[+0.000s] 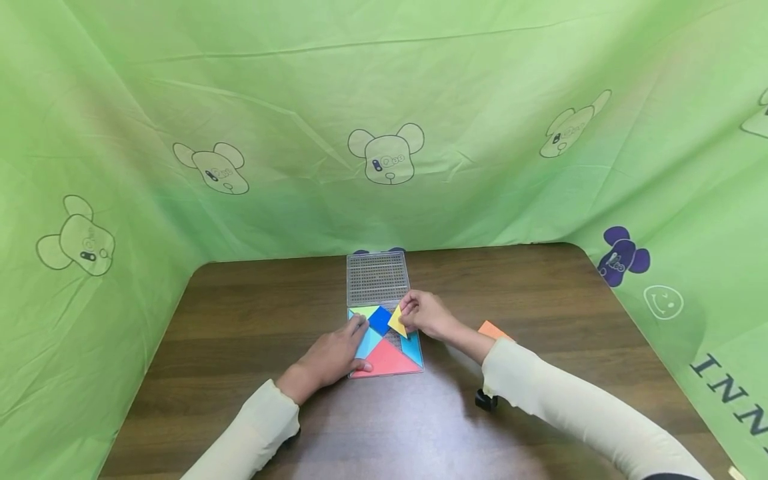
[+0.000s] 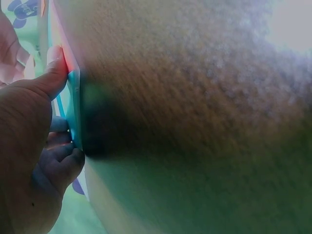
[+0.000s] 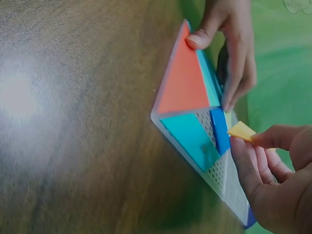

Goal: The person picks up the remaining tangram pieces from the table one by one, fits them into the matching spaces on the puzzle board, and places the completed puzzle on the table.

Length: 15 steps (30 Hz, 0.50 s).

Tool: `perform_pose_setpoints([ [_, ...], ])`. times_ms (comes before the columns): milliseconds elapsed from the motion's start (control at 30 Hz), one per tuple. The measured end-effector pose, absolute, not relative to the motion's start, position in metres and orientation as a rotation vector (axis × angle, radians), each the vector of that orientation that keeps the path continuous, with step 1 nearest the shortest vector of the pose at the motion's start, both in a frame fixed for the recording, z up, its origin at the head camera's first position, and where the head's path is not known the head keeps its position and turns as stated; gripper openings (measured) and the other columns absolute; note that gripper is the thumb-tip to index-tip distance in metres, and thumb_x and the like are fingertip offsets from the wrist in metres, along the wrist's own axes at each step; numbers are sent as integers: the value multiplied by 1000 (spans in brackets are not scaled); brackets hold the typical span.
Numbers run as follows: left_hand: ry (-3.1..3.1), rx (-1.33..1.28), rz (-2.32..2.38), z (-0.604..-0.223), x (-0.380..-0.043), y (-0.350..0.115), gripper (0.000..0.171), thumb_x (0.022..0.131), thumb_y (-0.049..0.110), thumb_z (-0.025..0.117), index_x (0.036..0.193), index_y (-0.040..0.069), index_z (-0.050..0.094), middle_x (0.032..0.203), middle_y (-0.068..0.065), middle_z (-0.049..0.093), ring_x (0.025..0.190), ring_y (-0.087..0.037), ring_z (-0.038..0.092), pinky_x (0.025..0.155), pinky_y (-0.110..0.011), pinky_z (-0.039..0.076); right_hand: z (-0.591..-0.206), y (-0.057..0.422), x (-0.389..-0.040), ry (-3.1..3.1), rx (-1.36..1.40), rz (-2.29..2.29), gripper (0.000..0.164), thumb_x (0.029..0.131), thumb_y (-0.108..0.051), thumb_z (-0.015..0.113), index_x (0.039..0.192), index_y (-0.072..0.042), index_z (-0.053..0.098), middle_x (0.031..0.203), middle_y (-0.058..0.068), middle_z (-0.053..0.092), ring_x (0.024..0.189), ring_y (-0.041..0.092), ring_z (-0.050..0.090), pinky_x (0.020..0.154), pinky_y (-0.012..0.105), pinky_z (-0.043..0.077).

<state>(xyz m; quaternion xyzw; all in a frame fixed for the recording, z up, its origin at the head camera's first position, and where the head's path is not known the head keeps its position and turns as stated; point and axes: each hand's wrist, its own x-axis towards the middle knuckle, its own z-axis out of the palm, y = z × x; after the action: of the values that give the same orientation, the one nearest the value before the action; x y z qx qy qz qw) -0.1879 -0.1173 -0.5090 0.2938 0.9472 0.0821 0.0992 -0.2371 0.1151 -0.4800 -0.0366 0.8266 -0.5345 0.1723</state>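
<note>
My right hand [image 1: 429, 315] pinches a yellow triangular tangram piece [image 1: 397, 323] between thumb and fingertips, tilted over the right part of a shallow clear tray [image 3: 161, 121]. Along the tray's left edge rests my left hand [image 1: 333, 353], its thumb on the large red triangle [image 1: 391, 360] and its other fingers spread along the side. Inside the tray lie a dark blue square [image 1: 379, 321], a light blue piece [image 1: 368, 343], a yellow-green piece [image 1: 364, 311] and a turquoise piece [image 3: 192, 139]. Perforated tray floor shows beside the turquoise piece. The left fingers partly cover the left-side pieces.
A perforated grey panel [image 1: 377, 279] adjoins the tray's far side. An orange piece [image 1: 495, 329] lies on the wooden table [image 1: 258, 300], partly behind the right forearm. Green printed cloth [image 1: 288, 207] surrounds the table at the back and sides.
</note>
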Motion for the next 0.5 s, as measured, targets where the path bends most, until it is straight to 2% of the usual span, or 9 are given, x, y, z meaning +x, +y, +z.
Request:
perform_pose_setpoints([
  [200, 2798, 877, 244, -511, -190, -117, 89, 86, 61, 57, 151, 7, 29, 152, -9, 30, 127, -24, 51, 101, -36, 48, -487, 111, -234, 2364, -114, -1510, 27, 76, 10, 71, 98, 1, 59, 83, 10, 57, 64, 15, 59, 59, 31, 58],
  [500, 2800, 888, 272, -510, -189, -118, 89, 86, 60, 57, 151, 5, 29, 151, -11, 30, 126, -25, 51, 101, -36, 48, -492, 107, -229, 2473, -287, -1379, 20, 76, 5, 71, 91, -3, 60, 79, 7, 59, 61, 13, 59, 57, 26, 56],
])
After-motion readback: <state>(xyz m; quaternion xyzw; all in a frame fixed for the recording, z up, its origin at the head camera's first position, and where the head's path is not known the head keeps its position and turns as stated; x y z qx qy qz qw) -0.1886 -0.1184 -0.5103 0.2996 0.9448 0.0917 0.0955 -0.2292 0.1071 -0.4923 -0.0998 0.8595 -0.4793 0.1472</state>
